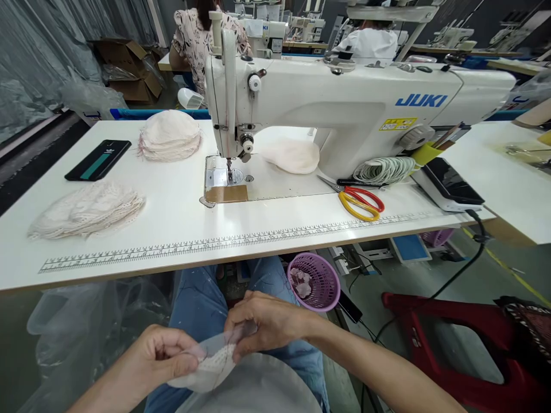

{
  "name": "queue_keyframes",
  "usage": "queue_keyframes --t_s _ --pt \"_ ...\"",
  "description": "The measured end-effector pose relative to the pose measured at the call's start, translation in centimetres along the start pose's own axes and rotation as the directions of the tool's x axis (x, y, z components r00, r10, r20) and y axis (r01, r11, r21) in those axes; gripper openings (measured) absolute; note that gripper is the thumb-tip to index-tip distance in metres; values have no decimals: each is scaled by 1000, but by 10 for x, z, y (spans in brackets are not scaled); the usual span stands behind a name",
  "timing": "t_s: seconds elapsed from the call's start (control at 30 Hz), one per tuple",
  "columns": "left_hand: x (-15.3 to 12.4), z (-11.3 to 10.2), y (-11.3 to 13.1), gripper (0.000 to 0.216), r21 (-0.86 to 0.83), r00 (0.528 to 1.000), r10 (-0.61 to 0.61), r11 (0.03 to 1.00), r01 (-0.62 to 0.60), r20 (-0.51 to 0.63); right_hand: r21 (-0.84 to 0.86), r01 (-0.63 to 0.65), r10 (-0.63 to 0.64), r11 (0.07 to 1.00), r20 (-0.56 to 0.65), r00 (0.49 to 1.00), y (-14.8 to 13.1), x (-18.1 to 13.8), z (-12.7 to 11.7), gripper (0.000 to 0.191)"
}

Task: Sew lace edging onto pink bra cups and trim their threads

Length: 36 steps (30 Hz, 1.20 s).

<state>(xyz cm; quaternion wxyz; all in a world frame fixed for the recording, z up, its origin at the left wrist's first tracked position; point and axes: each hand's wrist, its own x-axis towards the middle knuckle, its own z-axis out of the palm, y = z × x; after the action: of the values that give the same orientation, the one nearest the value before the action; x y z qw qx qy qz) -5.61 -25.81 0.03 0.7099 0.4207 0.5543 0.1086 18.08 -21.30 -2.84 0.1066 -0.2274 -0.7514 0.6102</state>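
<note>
Lower left of frame: left hand point(161, 353) pinching the lace piece point(210, 364), fingers closed on its edge. Lower centre: right hand point(264, 321) gripping its top. Above, nothing under the sewing machine point(344, 109) needle; stitching seemingly not begun.

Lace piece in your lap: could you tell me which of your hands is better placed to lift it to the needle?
Probably the right hand: it pinches the lace piece's upper edge, nearer the needle. The left hand grips the lower left edge, farther from the table.
</note>
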Motion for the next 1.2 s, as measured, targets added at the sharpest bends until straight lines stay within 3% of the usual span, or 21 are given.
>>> queue_keyframes --t_s 0.13,0.33,0.63,0.83,1.07,1.2 --pt "2 -1 -6 43 -46 1000 5 999 -6 -13 140 42 -44 989 11 999 6 -3 -2 28" --pt "2 -5 -13 38 -6 997 28 1000 -28 79 314 37 -50 949 31 998 14 -2 -1 19" --pt "0 0 -7 40 2 998 21 1000 -22 65 367 82 -107 926 49 993 14 -1 -1 21" --pt "2 7 3 34 -9 1000 -3 1000 3 23 209 95 -99 973 7 995 9 2 5 32" --pt "3 4 -1 24 -3 986 63 998 -63 153 363 34 -43 931 17 999 14 -1 4 38" --pt "5 4 -6 16 105 992 72 991 -83 104 371 -29 21 928 25 999 18 -8 3 39"
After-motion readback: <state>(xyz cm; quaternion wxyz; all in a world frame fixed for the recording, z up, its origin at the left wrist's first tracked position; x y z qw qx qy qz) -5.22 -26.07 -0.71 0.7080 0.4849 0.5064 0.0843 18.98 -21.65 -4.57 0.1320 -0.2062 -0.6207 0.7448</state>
